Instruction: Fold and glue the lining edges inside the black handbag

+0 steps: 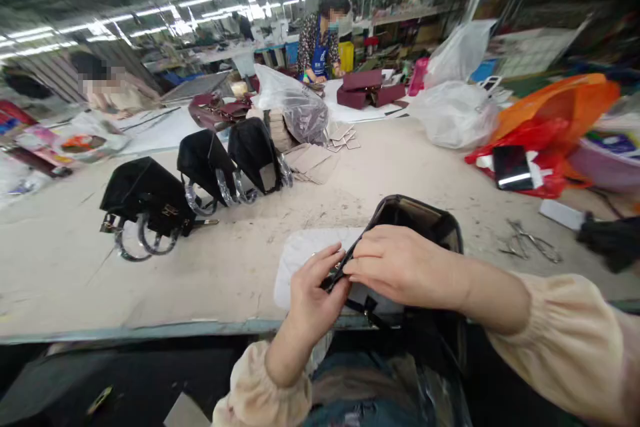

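Observation:
A black handbag [445, 220] lies tilted at the table's front edge, its opening showing a lighter lining. My left hand [316, 293] is closed on the bag's near edge, thumb on one side and fingers on the other. Right beside it, my right hand [400, 267] reaches over the opening and pinches the same edge. The fingertips of both hands nearly meet, and whatever small part lies between them is hidden. Under the bag is a white sheet [293, 257] with rounded corners. A black strap with a small bow [369, 307] hangs below my hands.
Three black handbags, one of them [145, 193] nearest, stand at left with wrapped handles. Scissors [530, 240], a phone [513, 167] and an orange bag [555, 113] lie at right. Cardboard pieces [313, 161] and maroon bags [370, 88] are farther back, near a co-worker [323, 40].

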Tool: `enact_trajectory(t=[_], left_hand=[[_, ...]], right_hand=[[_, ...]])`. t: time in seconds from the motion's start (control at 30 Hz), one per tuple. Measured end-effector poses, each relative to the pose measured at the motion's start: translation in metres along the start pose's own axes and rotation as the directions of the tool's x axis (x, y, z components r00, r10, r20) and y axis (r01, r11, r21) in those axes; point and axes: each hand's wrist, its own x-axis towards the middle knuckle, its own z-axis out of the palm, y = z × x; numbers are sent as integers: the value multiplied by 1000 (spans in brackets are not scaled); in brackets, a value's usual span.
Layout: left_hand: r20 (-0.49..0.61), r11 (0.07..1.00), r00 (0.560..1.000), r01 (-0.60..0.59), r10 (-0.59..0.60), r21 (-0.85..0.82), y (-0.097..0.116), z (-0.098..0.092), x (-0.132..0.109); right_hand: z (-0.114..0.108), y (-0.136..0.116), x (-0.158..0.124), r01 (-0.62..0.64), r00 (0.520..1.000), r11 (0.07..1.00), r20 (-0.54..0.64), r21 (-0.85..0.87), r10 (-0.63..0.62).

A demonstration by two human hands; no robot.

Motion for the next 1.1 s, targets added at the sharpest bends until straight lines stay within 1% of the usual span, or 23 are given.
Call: enact_trajectory(t=[0.13, 0.2, 0.27, 0.43, 0.6, 0.8, 1.0, 1.1], left_hand=[[-5, 1000, 1000, -20, 20, 19, 2, -1, -4], [-3, 1000, 1000, -21, 21, 22, 2, -1, -5], [-5, 1000, 1000, -20, 20, 13, 2, -2, -6], [7, 1000, 1000, 0, 0, -4, 3, -2, -3], [17, 1000, 1000, 5, -5, 8, 7, -3, 1], [31, 999, 999, 17, -18, 34, 5, -3, 0], [-12, 997, 1000, 2, -1, 74, 5, 0, 0], [-31, 997, 999, -3, 5, 79, 8, 0, 1]], right_hand=[[3, -6, 5, -144, 990, 989, 17, 28, 143], [2, -8, 7, -234, 972, 971, 41, 41, 232], [-1, -8, 7, -279, 959, 959, 54, 40, 277], [-9, -1, -3, -303, 951, 952, 71, 40, 300], [-7, 7, -13, -297, 953, 954, 77, 30, 294], [-6, 12, -11, -337, 941, 941, 47, 40, 335], [-2, 16, -8, -373, 928, 928, 5, 1, 373], [-1, 16, -7, -389, 921, 921, 2, -6, 389]])
